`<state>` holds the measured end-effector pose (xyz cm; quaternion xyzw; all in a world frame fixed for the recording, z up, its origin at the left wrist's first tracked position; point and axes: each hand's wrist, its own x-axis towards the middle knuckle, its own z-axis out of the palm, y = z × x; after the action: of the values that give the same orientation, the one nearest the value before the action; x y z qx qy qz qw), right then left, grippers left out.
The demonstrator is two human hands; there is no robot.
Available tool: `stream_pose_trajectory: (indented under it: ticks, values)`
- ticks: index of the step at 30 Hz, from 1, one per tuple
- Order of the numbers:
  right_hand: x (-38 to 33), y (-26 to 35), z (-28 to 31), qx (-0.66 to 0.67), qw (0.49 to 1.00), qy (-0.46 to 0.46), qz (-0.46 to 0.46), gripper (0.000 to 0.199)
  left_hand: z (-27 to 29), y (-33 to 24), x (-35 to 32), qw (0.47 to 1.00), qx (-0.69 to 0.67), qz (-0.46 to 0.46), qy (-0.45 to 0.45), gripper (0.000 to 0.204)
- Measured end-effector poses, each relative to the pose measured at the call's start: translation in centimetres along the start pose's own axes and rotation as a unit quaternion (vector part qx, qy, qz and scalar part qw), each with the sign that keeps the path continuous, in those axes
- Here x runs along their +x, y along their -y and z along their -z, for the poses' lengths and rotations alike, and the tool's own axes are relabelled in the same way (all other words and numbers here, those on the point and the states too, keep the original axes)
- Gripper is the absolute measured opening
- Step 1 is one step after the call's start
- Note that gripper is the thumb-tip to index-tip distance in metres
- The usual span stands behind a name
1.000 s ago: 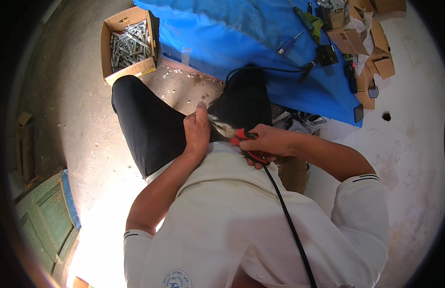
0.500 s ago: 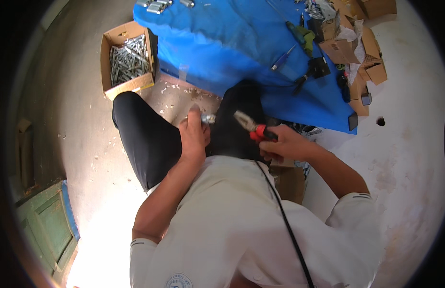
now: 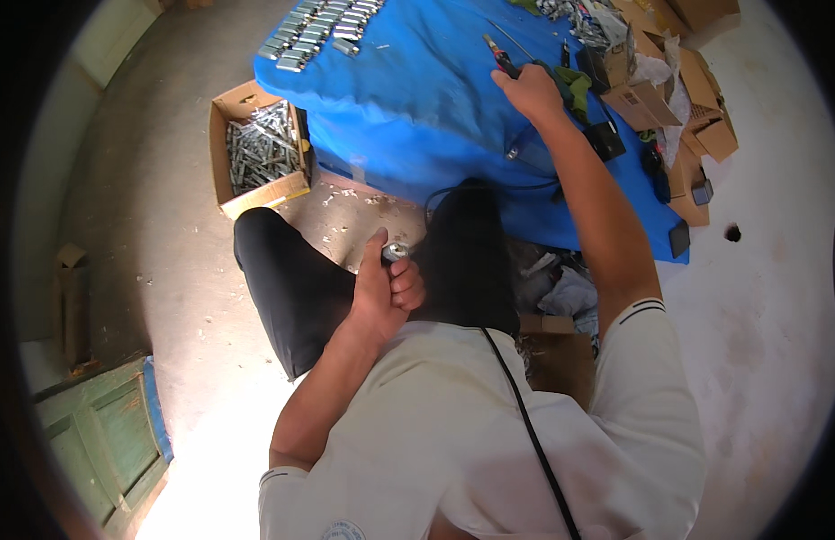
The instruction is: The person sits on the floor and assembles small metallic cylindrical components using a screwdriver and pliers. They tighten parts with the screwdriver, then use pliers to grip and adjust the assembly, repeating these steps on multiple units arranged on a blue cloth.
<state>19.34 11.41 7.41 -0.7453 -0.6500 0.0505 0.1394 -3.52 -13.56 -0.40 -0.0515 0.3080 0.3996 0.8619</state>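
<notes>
My left hand (image 3: 386, 286) is closed around a small silvery metal piece (image 3: 397, 251), its end showing beside the thumb above my lap. Most of that piece is hidden by the fingers. Farther off, my right arm reaches over the blue-covered table (image 3: 408, 81). There my right hand (image 3: 535, 93) is closed on the handles of red-and-black pliers (image 3: 501, 57), their jaws pointing away from me. Beside that hand lie a green cloth (image 3: 577, 88) and a thin metal rod (image 3: 507, 35).
Rows of small silvery metal blocks (image 3: 293, 52) lie at the table's far left. A cardboard box (image 3: 221, 162) of metal rods stands on the floor. Opened cartons (image 3: 638, 101) crowd the right edge, near a black box (image 3: 604, 141). A black cable (image 3: 534, 414) crosses my shirt.
My right hand has carried the pliers from above my lap forward and right to the table. My left hand stays over my lap with the metal piece. The view has shifted slightly, showing more metal blocks.
</notes>
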Motion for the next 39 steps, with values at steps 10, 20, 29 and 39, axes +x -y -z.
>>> stream_pose_trajectory:
  ticks: [10, 20, 29, 39]
  values:
    - [-19.4, 6.9, 1.3, 0.498, 0.787, 0.261, 0.252, 0.026, -1.3, -0.9, -1.4, 0.999, 0.003, -0.039, 0.015, 0.053]
    - [-24.0, 3.5, 0.3, 0.59, 0.782, 0.156, 0.124, 0.009, -4.3, 1.5, -1.0, 0.995, 0.102, -0.013, 0.017, 0.055]
    - [-23.7, 2.9, 0.2, 0.669, 0.729, 0.14, -0.018, 0.019, -5.6, 2.2, -1.6, 0.988, 0.119, -0.034, 0.091, 0.048]
    - [-24.3, 1.2, 0.8, 0.697, 0.697, 0.164, 0.046, 0.017, -6.2, 3.4, -1.6, 0.988, 0.116, -0.06, 0.083, 0.054]
